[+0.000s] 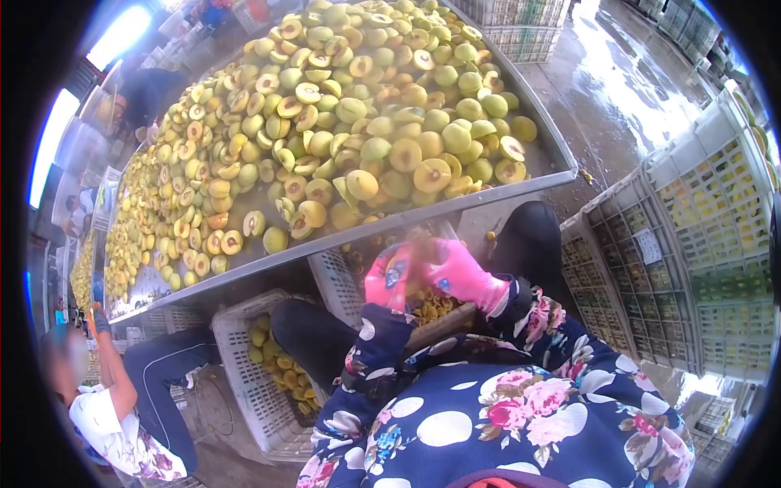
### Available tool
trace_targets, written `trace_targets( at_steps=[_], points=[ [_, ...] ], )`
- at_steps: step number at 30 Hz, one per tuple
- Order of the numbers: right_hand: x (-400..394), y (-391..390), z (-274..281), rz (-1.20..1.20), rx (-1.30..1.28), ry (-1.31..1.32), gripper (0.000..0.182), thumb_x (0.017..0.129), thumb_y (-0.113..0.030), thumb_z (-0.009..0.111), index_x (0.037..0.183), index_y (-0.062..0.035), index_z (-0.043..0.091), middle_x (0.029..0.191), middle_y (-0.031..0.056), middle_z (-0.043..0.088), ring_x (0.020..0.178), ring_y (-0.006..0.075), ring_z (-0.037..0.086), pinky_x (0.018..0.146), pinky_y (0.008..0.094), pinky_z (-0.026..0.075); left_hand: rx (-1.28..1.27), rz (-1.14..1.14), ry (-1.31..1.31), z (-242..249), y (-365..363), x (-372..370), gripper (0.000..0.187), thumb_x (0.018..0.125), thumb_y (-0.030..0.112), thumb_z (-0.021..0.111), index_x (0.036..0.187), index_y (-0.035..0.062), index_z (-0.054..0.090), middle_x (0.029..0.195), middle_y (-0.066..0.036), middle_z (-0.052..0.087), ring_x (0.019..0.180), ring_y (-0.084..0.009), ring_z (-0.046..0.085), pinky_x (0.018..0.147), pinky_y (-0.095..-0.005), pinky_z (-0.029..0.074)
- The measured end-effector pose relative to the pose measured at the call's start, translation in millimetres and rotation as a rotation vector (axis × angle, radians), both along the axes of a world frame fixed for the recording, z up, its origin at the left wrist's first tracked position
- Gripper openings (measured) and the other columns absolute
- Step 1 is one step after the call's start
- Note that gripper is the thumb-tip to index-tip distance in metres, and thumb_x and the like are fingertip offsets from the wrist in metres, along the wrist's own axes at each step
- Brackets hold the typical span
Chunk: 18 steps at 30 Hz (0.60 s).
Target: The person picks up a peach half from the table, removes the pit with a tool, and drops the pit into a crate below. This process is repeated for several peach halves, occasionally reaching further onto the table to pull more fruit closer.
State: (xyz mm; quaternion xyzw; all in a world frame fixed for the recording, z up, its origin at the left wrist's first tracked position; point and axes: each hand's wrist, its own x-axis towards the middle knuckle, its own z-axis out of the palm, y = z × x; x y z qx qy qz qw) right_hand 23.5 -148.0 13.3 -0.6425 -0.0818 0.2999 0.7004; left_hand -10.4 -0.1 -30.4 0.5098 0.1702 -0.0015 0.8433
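In the head view, my left hand [389, 275] and my right hand [465, 275], both in pink gloves, are close together below the near edge of a metal table [350, 237]. Their fingers are curled in toward each other, and what lies between them is blurred and cannot be made out. Directly beneath is a crate [439, 325] with cut fruit pieces [431, 305]. On the table lies a large heap of halved yellow-green fruit [350, 110], several with brown pits showing.
A white crate [244, 390] with fruit halves stands on the floor at left. Beyond it sits a co-worker [114, 407] in a white shirt, an orange-gloved hand at the table. Stacked crates of fruit [708, 220] stand at right, more crates [529, 32] behind the table.
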Motion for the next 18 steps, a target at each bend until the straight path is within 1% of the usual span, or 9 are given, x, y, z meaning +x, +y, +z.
trace_targets(
  at_steps=[3, 4, 6, 9, 12, 13, 14, 15, 18],
  points=[
    [-5, 14, -20, -0.217, -0.122, -0.648, 0.025, 0.081, -0.021, 0.061, 0.093, 0.0004, 0.055, 0.070, 0.0141, 0.058, 0.057, 0.0203, 0.055, 0.053, 0.0318, 0.042, 0.185, 0.088, 0.043, -11, 1, -2, 0.029, 0.090, 0.021, 0.051, 0.113, 0.0024, 0.050, 0.102, -0.011, 0.058, 0.085, -0.0193, 0.059, 0.071, -0.0318, 0.051],
    [-10, 9, -22, -0.165, -0.167, -0.542, 0.029, 0.081, -0.024, 0.061, 0.093, 0.0012, 0.054, 0.070, 0.0159, 0.057, 0.059, 0.0225, 0.055, 0.055, 0.0330, 0.042, 0.016, 0.137, 0.048, -10, 8, -5, 0.027, 0.089, 0.017, 0.053, 0.111, 0.0024, 0.051, 0.101, -0.012, 0.059, 0.084, -0.0193, 0.059, 0.072, -0.0309, 0.051],
    [-20, -3, 23, -0.057, -0.253, -0.332, 0.035, 0.080, -0.028, 0.063, 0.094, 0.0027, 0.053, 0.069, 0.0195, 0.056, 0.063, 0.0270, 0.057, 0.059, 0.0355, 0.043, -0.322, 0.237, 0.050, 22, 28, -7, 0.024, 0.086, 0.010, 0.056, 0.109, 0.0024, 0.054, 0.098, -0.014, 0.060, 0.082, -0.0194, 0.060, 0.075, -0.0290, 0.051],
    [-13, -15, 18, 0.115, -0.396, -0.470, 0.032, 0.082, -0.018, 0.061, 0.105, 0.0008, 0.050, 0.071, 0.0044, 0.057, 0.058, 0.0072, 0.050, 0.051, 0.0244, 0.041, -0.428, 0.204, 0.087, 41, 38, -14, 0.030, 0.092, 0.026, 0.046, 0.113, 0.0051, 0.050, 0.104, -0.013, 0.057, 0.086, -0.0220, 0.058, 0.074, -0.0365, 0.051],
    [-26, -14, 33, 0.205, -0.314, -0.245, 0.041, 0.082, -0.029, 0.061, 0.102, 0.0046, 0.047, 0.069, 0.0191, 0.056, 0.063, 0.0259, 0.058, 0.057, 0.0368, 0.043, -0.530, 0.148, 0.071, 50, 36, -18, 0.036, 0.093, 0.032, 0.041, 0.115, 0.0045, 0.049, 0.108, -0.014, 0.056, 0.090, -0.0231, 0.057, 0.077, -0.0384, 0.049],
    [-31, -11, 44, 0.231, -0.290, -0.164, 0.037, 0.084, -0.028, 0.058, 0.099, 0.0039, 0.046, 0.070, 0.0216, 0.056, 0.064, 0.0320, 0.058, 0.056, 0.0396, 0.042, -0.546, 0.120, 0.051, 49, 35, -19, 0.036, 0.093, 0.032, 0.041, 0.115, 0.0041, 0.049, 0.108, -0.014, 0.056, 0.090, -0.0233, 0.057, 0.077, -0.0377, 0.049],
    [-34, -8, 44, 0.242, -0.322, -0.206, 0.035, 0.084, -0.027, 0.057, 0.098, 0.0036, 0.046, 0.071, 0.0227, 0.056, 0.066, 0.0345, 0.058, 0.057, 0.0405, 0.042, -0.561, 0.092, 0.029, 49, 34, -19, 0.036, 0.093, 0.031, 0.041, 0.115, 0.0037, 0.049, 0.108, -0.014, 0.056, 0.090, -0.0235, 0.057, 0.077, -0.0369, 0.049],
    [-36, -5, 44, 0.252, -0.352, -0.251, 0.034, 0.085, -0.027, 0.057, 0.096, 0.0033, 0.046, 0.072, 0.0237, 0.056, 0.067, 0.0371, 0.058, 0.057, 0.0415, 0.041, -0.518, 0.140, 0.057, 43, 33, -17, 0.038, 0.091, 0.036, 0.042, 0.112, 0.0050, 0.052, 0.109, -0.014, 0.057, 0.093, -0.0293, 0.057, 0.075, -0.0421, 0.050],
    [-38, -1, 46, 0.234, -0.407, -0.397, 0.030, 0.085, -0.024, 0.055, 0.093, 0.0025, 0.045, 0.075, 0.0269, 0.055, 0.072, 0.0438, 0.055, 0.058, 0.0444, 0.041, -0.557, 0.120, 0.056, 41, 31, -17, 0.039, 0.092, 0.036, 0.041, 0.112, 0.0042, 0.051, 0.108, -0.014, 0.056, 0.092, -0.0290, 0.057, 0.075, -0.0425, 0.050]
  ],
)
